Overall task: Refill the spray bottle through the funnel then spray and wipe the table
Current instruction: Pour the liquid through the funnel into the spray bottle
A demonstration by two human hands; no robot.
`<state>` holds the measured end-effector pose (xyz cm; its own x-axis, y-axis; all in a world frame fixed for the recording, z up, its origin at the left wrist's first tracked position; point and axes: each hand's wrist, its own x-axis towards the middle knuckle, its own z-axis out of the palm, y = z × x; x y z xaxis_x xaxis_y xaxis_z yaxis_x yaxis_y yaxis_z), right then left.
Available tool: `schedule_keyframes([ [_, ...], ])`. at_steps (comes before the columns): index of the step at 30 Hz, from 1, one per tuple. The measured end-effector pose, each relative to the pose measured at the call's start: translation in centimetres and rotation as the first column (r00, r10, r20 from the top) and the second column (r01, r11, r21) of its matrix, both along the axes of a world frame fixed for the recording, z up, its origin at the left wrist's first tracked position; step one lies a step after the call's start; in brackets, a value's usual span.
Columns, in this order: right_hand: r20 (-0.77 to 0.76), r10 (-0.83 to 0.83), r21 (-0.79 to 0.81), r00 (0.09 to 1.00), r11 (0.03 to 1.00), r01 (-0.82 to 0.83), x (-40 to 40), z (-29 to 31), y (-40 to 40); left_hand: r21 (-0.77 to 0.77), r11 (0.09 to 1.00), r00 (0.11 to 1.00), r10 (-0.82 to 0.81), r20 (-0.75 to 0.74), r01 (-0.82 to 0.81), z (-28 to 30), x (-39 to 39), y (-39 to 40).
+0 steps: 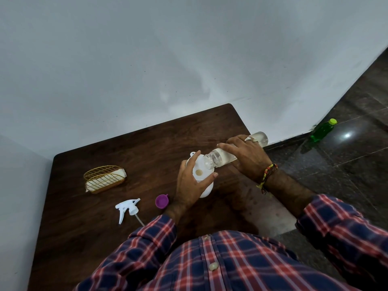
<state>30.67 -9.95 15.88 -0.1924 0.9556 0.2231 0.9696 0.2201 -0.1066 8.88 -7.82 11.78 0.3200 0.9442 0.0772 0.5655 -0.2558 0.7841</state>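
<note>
A white funnel [199,172] sits in the neck of a white spray bottle [206,191] standing on the dark wooden table [105,217]. My left hand [190,185] grips the funnel's rim and the bottle top. My right hand [247,156] holds a clear plastic bottle [214,159] tipped almost flat, its open mouth over the funnel. The white trigger sprayer head [127,207] lies on the table to the left, its tube pointing toward me. A purple cap [161,201] lies beside it.
A gold wire holder with white napkins [105,178] stands at the table's left. The table sits in a corner of white walls. On the dark tiled floor to the right stands a green bottle [322,131] by the wall.
</note>
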Motion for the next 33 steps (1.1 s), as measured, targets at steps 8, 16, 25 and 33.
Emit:
schedule_keyframes([
  [8, 0.001, -0.003, 0.000, 1.000, 1.000, 0.003, -0.11, 0.10, -0.08, 0.003, 1.000, 1.000, 0.005, -0.020, -0.005, -0.07, 0.04, 0.09],
  [16, -0.009, -0.004, -0.001, 1.000, 1.000, 0.004, -0.09, 0.23, -0.10, -0.001, 1.000, 1.000, 0.013, 0.011, -0.013, 0.34, 0.02, -0.15],
  [25, -0.001, 0.008, 0.030, 1.000, 1.000, -0.008, -0.09, 0.00, 0.04, 0.001, 1.000, 1.000, 0.007, 0.012, -0.007, 0.36, 0.02, -0.14],
  [33, -0.013, 0.010, 0.031, 1.000, 0.999, -0.010, -0.06, 0.02, 0.07, -0.001, 1.000, 1.000, 0.016, 0.004, -0.016, 0.15, 0.07, -0.03],
])
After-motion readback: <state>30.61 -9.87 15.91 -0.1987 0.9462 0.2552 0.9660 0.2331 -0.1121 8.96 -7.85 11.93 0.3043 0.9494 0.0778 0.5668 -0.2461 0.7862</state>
